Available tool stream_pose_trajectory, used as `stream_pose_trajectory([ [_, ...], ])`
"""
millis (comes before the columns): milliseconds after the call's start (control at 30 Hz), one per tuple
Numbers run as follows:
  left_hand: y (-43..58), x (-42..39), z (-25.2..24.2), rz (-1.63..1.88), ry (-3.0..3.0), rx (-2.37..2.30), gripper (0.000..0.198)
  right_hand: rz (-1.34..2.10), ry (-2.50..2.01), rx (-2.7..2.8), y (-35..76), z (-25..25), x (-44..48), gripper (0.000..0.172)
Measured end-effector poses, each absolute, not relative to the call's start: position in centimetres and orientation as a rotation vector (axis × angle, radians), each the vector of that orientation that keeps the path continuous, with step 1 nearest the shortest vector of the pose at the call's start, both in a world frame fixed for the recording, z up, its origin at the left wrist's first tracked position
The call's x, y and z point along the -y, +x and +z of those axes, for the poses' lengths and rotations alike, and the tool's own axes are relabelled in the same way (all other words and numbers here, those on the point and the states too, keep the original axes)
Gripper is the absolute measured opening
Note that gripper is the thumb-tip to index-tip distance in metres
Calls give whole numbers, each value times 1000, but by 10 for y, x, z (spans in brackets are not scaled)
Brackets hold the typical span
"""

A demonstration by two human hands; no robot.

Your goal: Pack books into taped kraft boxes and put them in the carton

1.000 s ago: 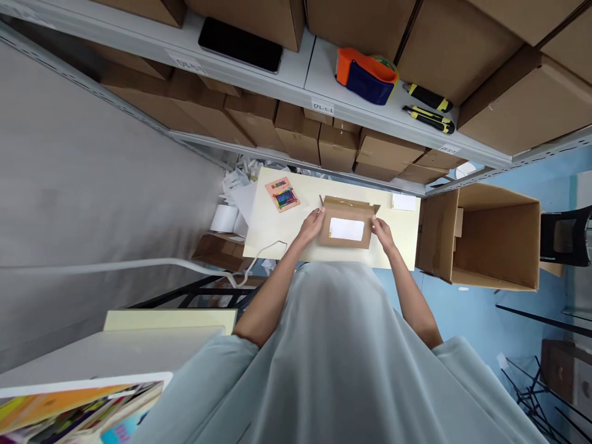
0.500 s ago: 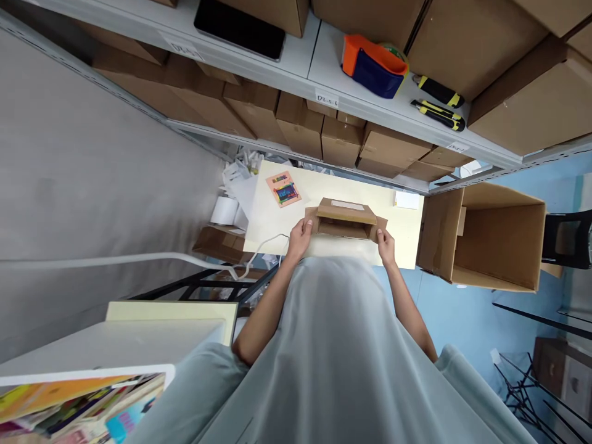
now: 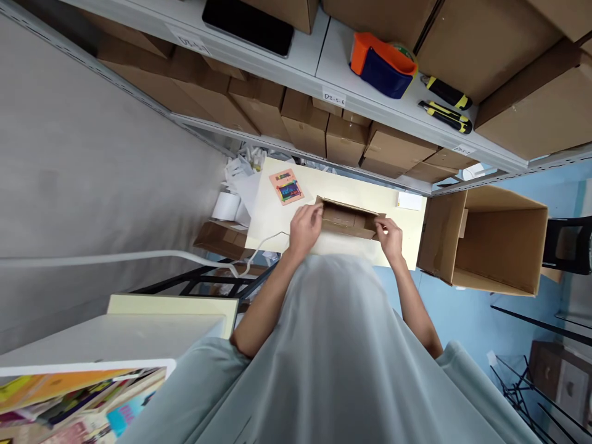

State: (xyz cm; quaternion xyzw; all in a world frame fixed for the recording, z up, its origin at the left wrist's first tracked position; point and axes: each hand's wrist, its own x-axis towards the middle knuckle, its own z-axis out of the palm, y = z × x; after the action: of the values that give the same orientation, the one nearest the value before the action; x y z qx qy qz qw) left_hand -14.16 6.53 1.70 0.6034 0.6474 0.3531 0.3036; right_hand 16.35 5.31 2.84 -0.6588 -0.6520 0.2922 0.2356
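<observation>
A small flat cardboard mailer box (image 3: 350,220) lies on a pale yellow table (image 3: 337,188) in front of me. My left hand (image 3: 305,228) grips its left end with fingers curled over the edge. My right hand (image 3: 391,238) holds its right end in the same way. The box's brown side faces up and its white label is out of sight. A small colourful card (image 3: 287,187) lies on the table beyond my left hand. A white slip (image 3: 410,201) rests near the table's far right corner.
A large open cardboard box (image 3: 490,243) stands right of the table. Shelves behind hold several cartons, a tape dispenser (image 3: 382,61), two utility knives (image 3: 446,106) and a black tablet (image 3: 250,24). Paper rolls (image 3: 226,206) lie left of the table. Colourful books (image 3: 78,401) sit at bottom left.
The mailer box has been turned over: its white label faced up a second ago and is now hidden. Both hands stayed on its ends while it rotated.
</observation>
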Motion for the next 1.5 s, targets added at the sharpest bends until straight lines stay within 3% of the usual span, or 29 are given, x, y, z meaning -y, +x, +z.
stream_pose_trajectory([
  [100,-129,-63,23,758,1746,-1515,29,966,-1666,1973,152,34,-66,38],
  [267,-132,-49,13,638,1786,-1498,31,860,-1764,2025,150,24,-100,46],
  [433,-145,-33,-6,571,1816,-1482,12,870,-1885,2192,154,4,-126,45],
  [600,-139,-29,-29,587,1776,-1471,12,890,-1969,2269,156,-13,-132,42],
  [767,-133,-32,-44,653,1763,-1524,26,852,-1923,2269,160,-18,-129,43],
  [933,-135,-36,-41,664,1761,-1500,30,796,-1939,2295,156,-4,-129,43],
  [1033,-143,-32,-31,721,1717,-1405,22,770,-1903,2335,143,16,-133,39],
  [1167,-184,-34,-27,967,1486,-1549,12,606,-1756,2319,95,53,-146,37],
  [1267,-245,-51,-46,1089,1140,-1947,22,639,-1623,2299,31,66,-165,38],
  [1400,-325,-81,-91,900,631,-2327,43,870,-1615,2398,-68,36,-205,37],
  [1500,-354,-95,-115,746,489,-2308,31,1027,-1868,2455,-125,-9,-237,38],
])
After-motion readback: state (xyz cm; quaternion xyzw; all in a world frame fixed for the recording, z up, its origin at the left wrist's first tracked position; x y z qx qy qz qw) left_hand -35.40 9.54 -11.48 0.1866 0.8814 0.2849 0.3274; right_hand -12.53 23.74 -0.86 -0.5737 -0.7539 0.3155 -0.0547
